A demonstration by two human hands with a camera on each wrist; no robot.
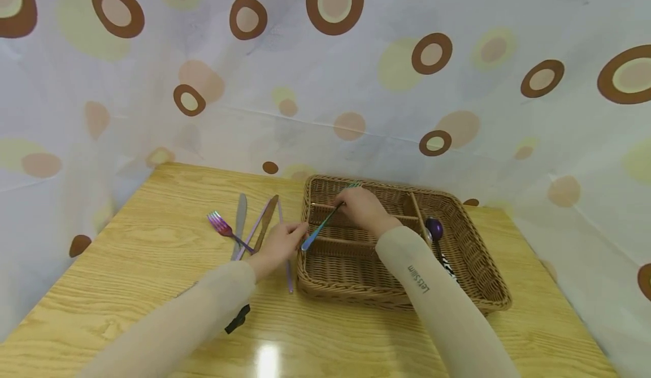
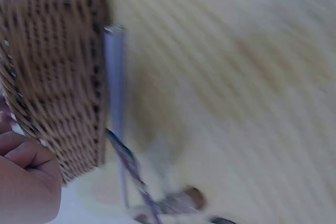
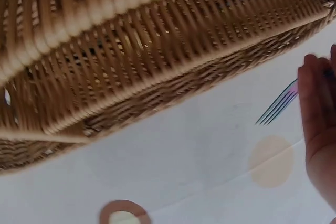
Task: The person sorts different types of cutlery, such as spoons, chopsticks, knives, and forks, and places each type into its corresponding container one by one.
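Observation:
My right hand pinches an iridescent fork over the compartments of a brown wicker basket. The fork slants, its tines pointing to the back and its bluish handle end near the left rim. Fingers curled, my left hand grips the basket's left rim; its fingertips are partly hidden. Left of the basket, a pinkish-purple fork, a silver knife, a brownish knife and thin purple-toned cutlery lie on the table.
A purple spoon and a piece with a black-and-white handle lie in the basket's right compartment. Dividers split its left part. A small black object shows by the left forearm. Patterned cloth hangs behind the wooden table.

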